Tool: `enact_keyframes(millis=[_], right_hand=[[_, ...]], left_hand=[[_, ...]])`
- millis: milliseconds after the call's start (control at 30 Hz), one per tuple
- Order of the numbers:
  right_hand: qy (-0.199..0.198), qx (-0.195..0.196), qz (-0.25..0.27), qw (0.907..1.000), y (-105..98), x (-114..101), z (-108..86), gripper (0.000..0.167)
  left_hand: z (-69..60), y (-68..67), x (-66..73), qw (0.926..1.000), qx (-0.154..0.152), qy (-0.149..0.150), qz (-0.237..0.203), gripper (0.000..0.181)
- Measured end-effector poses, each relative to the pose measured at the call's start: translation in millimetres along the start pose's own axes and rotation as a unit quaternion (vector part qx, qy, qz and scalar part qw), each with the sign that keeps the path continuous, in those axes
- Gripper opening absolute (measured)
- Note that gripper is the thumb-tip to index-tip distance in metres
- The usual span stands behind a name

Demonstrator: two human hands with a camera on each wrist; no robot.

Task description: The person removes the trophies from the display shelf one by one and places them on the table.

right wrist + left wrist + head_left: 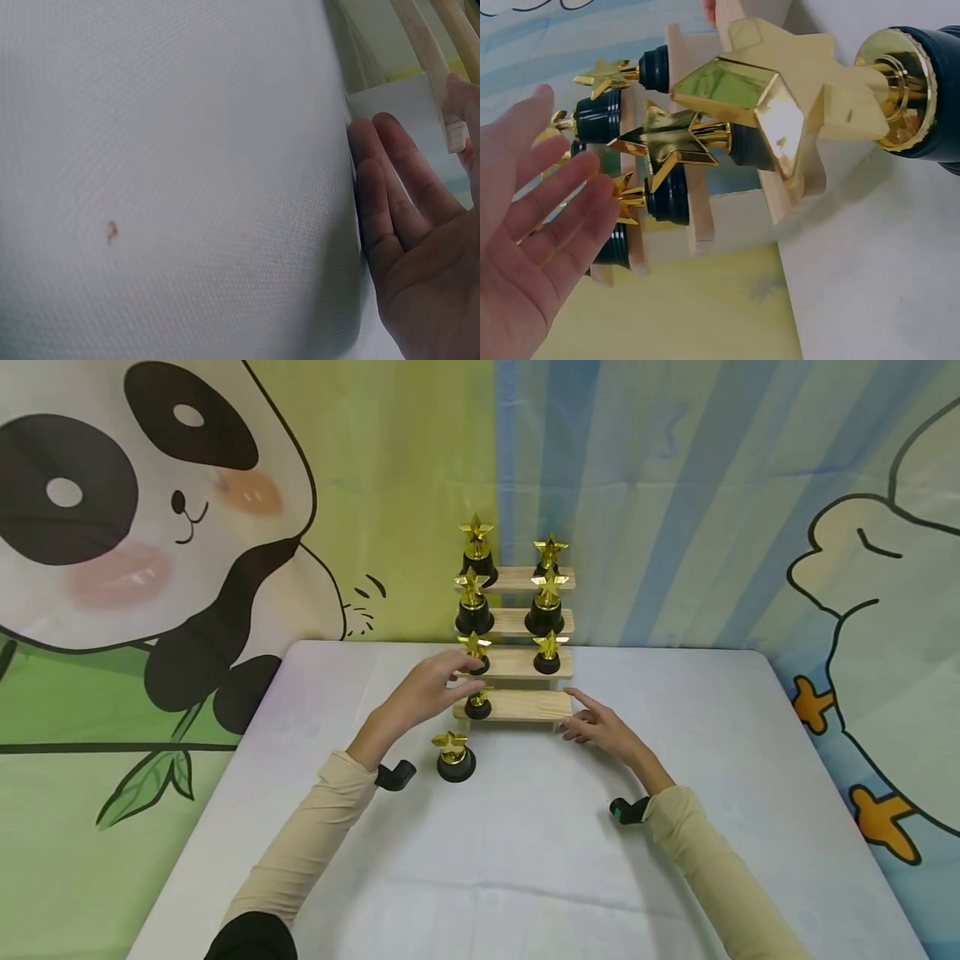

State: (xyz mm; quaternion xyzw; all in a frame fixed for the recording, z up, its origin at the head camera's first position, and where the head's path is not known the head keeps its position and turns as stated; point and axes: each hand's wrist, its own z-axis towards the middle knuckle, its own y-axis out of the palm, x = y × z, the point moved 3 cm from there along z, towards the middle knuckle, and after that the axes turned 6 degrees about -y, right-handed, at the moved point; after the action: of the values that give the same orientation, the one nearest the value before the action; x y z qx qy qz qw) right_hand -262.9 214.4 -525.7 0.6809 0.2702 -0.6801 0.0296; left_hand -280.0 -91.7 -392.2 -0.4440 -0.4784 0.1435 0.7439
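Note:
My left hand (426, 690) is beside the left end of the stepped wooden rack, its fingers apart near the small gold star trophy (478, 705) on the lowest shelf (528, 705). In the left wrist view the hand (544, 217) has extended fingers and grips nothing; whether it touches a trophy I cannot tell. At the lowest shelf's right end is my right hand (609, 735); the right wrist view shows this hand (427, 270) with fingers extended and one fingertip at the shelf's end (456, 136). Another star trophy (456, 763) stands on the table before the rack.
Higher shelves hold several trophies, among them a left one (474, 617) and a right one (546, 617). A white cloth covers the table (510, 860). Behind the rack hangs a printed backdrop (420, 527). Small black devices (396, 775) are at both wrists.

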Motion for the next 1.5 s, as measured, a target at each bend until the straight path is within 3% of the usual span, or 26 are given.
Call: enact_keyframes(millis=[433,1033,1500], right_hand=[[-0.005,0.002,0.0,1.0,-0.5,-0.8,1.1,0.066],[-0.006,0.007,-0.003,1.0,-1.8,-1.4,1.3,0.066],[-0.009,0.007,-0.001,0.9999,-1.0,1.4,0.6,0.065]], left_hand=[[4.4,12.9,-8.4,0.9987,-0.027,-0.027,0.034,0.033],[7.2,21.9,-16.6,0.9981,-0.034,-0.027,0.044,0.021],[8.6,26.9,-22.8,0.9973,-0.043,-0.03,0.052,0.024]])
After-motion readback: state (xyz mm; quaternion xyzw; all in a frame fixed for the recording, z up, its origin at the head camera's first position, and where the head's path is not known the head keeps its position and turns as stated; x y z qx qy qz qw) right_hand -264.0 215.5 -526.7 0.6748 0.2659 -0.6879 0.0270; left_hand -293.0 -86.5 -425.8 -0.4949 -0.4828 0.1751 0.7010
